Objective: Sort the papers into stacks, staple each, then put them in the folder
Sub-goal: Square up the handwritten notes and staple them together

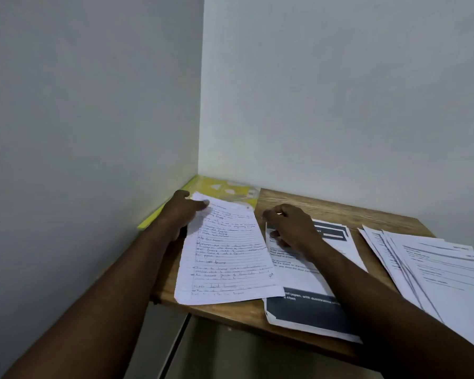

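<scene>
You are holding your left hand [181,212] on the far left corner of the handwritten sheets [225,255]. Its fingers are lying over the top edge, but the thumb is hidden, so I cannot tell if you are gripping the paper or only pressing it. From this hand the sheets are running back toward your body, with the long axis leaning a little to the right. Your right hand [290,228] is curling its fingers on the far left corner of the printed stack [309,310] and seems to be pinching it there; this stack is also stretching from the grip back toward you, and it is lying just beside the handwritten sheets, which overlap it slightly near you. The yellow folder [222,187] is waiting just beyond your left fingertips, partly under the sheets — so the left hand is the nearer one to it. The fanned papers [435,269] are lying further right of your right hand, apart from it, on the table [326,209]. I am seeing no stapler, so stapling is probably still coming.
</scene>
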Demonstrator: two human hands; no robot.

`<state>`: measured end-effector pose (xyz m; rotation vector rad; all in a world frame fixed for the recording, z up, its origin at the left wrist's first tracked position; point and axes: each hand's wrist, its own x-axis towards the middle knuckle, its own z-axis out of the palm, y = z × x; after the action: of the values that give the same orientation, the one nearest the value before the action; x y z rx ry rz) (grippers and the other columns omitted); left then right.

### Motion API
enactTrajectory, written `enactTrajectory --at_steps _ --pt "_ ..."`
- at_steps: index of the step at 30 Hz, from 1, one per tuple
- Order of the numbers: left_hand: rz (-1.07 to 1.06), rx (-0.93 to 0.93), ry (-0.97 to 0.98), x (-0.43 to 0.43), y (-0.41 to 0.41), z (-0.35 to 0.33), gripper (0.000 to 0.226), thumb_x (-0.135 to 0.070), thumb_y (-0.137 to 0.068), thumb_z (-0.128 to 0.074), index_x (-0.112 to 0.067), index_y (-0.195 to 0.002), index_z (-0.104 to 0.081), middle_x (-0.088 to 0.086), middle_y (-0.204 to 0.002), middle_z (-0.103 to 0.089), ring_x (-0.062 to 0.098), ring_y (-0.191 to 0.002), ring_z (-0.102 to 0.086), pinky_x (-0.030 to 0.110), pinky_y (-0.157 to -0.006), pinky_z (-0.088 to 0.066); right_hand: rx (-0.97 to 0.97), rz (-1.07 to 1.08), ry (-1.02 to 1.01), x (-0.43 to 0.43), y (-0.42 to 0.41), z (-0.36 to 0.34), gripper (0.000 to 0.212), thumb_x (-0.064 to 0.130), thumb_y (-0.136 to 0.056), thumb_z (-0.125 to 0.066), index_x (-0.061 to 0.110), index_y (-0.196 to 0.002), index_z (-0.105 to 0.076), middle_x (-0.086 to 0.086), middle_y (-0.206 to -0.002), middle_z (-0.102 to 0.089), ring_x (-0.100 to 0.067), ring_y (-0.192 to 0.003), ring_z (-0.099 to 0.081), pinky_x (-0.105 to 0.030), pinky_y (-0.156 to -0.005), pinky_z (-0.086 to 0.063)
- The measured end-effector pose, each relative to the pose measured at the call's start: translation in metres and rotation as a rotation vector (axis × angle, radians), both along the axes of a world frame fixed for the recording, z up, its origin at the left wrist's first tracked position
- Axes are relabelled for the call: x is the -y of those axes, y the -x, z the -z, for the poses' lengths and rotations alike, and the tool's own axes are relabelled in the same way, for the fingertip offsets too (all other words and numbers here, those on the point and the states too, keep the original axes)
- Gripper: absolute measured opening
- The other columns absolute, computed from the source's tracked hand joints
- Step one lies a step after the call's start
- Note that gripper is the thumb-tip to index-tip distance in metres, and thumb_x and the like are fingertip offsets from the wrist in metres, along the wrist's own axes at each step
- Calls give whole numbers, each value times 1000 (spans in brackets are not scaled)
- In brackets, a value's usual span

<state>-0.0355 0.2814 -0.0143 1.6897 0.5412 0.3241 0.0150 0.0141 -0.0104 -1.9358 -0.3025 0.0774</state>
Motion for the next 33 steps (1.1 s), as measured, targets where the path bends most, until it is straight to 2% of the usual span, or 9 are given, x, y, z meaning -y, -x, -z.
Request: enactTrajectory --at_steps 2,4,7,12,17,19,23,30,33 --pt "61 -33 -134 -6 4 5 104 -9 -87 -84 -29 -167 -21 11 -156 -49 31 -131 -54 36 -94 -47 -6 13 -4 -3 0 -4 40 59 -76 -79 21 -89 -73 -5 -80 -78 -20 -59 -68 -32 -52 -49" --pt "88 -31 -232 -10 11 5 114 4 -82 -82 -39 -167 -19 12 -144 -59 32 -123 -60 36 -85 -51 12 12 11 -4 2 -6 38 57 -82 -78 20 -92 -73 -2 -84 -79 -19 -63 -71 -33 -54 -54" --pt "46 6 -263 -18 13 5 98 4 -79 -82 -42 -156 -42 9 -130 -67 29 -112 -64 33 -77 -53 4 9 16 -4 7 -7 37 55 -87 -76 20 -98 -73 2 -90 -80 -20 -72 -76 -33 -59 -58" --pt "-4 61 -403 -30 9 8 50 1 -82 -80 -33 -119 -74 -2 -127 -66 18 -110 -62 28 -85 -46 -4 -48 16 1 14 -3 38 57 -88 -72 20 -101 -74 4 -100 -80 -23 -84 -79 -33 -61 -57" --pt "-15 35 -571 -36 3 13 34 0 -85 -71 -27 -103 -81 -6 -113 -70 13 -106 -62 26 -84 -45 -16 -150 32 1 19 -2 37 54 -93 -68 19 -104 -71 -1 -99 -80 -27 -86 -79 -32 -59 -53" --pt "-5 38 -622 -36 -1 16 34 0 -85 -67 -28 -100 -82 -5 -116 -75 17 -113 -65 30 -93 -51 -35 -176 29 -3 22 -1 37 52 -95 -69 16 -104 -71 -1 -94 -79 -27 -81 -78 -29 -55 -49" --pt "8 -10 -752 -46 -19 22 39 -7 -88 -65 -44 -81 -72 -1 -114 -72 23 -111 -67 37 -97 -54 -34 -174 22 -8 27 2 38 52 -95 -71 15 -104 -71 4 -82 -75 -14 -72 -73 -28 -54 -48" --pt "55 -173 -1029 -47 -27 13 33 -16 -98 -59 -27 -126 -73 13 -129 -56 36 -115 -63 37 -92 -49 -93 -147 -204 4 28 1 64 66 -81 -71 11 -113 -70 -7 -106 -78 -26 -85 -76 -27 -54 -46" --pt "43 -274 -1137 -37 -25 14 35 -20 -98 -52 -28 -128 -68 11 -130 -50 38 -119 -58 45 -99 -52 -97 -104 -243 13 28 -6 49 58 -94 -68 13 -114 -71 -4 -107 -80 -25 -88 -78 -27 -58 -47"
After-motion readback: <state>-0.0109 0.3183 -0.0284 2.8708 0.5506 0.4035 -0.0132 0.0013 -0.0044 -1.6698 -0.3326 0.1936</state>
